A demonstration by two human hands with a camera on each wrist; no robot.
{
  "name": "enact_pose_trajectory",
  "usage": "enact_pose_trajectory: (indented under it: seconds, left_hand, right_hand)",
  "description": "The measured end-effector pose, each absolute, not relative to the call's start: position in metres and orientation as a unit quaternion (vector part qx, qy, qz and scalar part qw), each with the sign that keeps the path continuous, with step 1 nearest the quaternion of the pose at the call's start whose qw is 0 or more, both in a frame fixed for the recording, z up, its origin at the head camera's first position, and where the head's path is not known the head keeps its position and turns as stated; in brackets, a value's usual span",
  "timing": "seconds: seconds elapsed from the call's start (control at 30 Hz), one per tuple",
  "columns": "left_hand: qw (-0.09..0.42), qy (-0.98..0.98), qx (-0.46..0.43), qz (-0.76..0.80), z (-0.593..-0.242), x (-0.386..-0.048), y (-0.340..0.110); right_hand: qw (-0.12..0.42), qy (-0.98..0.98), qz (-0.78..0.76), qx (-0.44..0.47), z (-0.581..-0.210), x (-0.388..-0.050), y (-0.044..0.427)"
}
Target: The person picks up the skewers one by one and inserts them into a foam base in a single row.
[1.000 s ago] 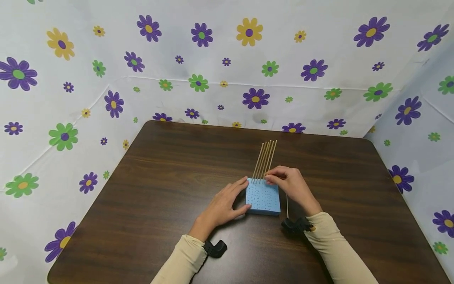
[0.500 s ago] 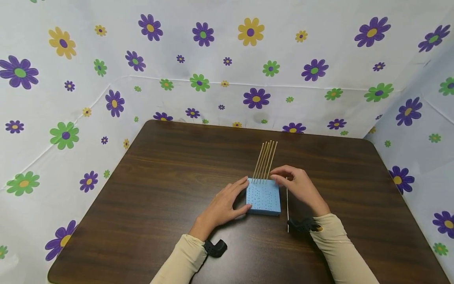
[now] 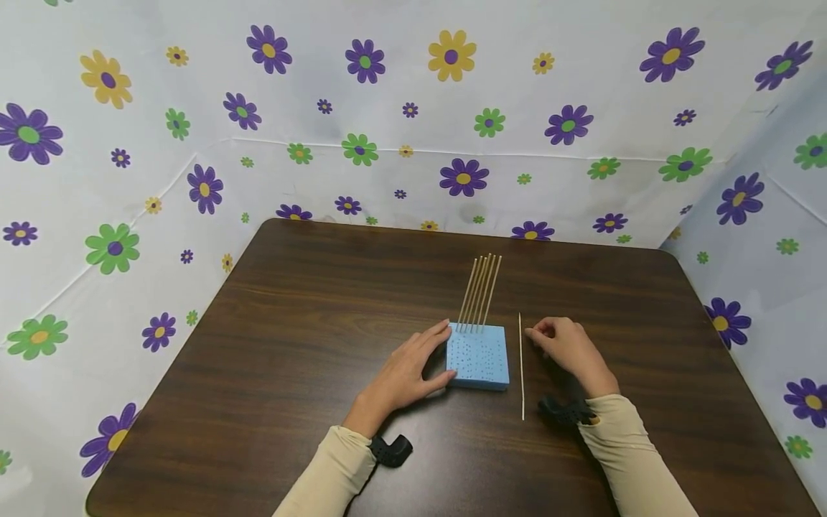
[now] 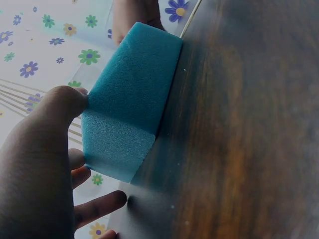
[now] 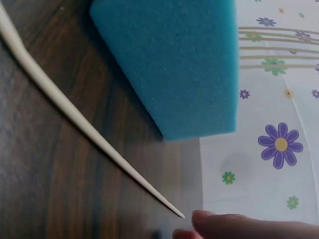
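Observation:
A light blue foam block with rows of small holes lies on the table. Several thin wooden skewers stand in a row along its far edge, leaning slightly. My left hand rests against the block's left side, thumb at the near corner and fingertips at the far one; in the left wrist view the other fingers stretch out beyond the block. One loose skewer lies on the table to the block's right. Just right of it, my right hand holds nothing, fingers loosely bent, fingertips close to the skewer's far end.
The brown wooden table has rounded corners. White cloth with printed flowers hangs behind it and at both sides. A black camera mount sits on each wrist, the right one close to the loose skewer.
My right hand has let go of a standing skewer at the block's far edge and moved right and nearer, past the loose skewer. The left hand stays put.

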State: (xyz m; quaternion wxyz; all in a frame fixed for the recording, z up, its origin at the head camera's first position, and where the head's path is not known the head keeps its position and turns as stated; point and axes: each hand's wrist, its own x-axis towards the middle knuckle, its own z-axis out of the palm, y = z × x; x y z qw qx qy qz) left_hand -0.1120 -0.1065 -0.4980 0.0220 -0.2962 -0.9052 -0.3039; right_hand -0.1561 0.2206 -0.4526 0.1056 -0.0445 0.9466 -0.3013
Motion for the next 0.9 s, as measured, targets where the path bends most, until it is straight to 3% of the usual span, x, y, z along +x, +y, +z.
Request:
enact_pose_trajectory:
  seconds: [0.9]
  left_hand:
    - [0.009, -0.909, -0.292, -0.296, -0.497, -0.113, -0.107]
  right_hand:
    - [0.154, 0.973, -0.174, -0.007, -0.437, -0.153, 0.193]
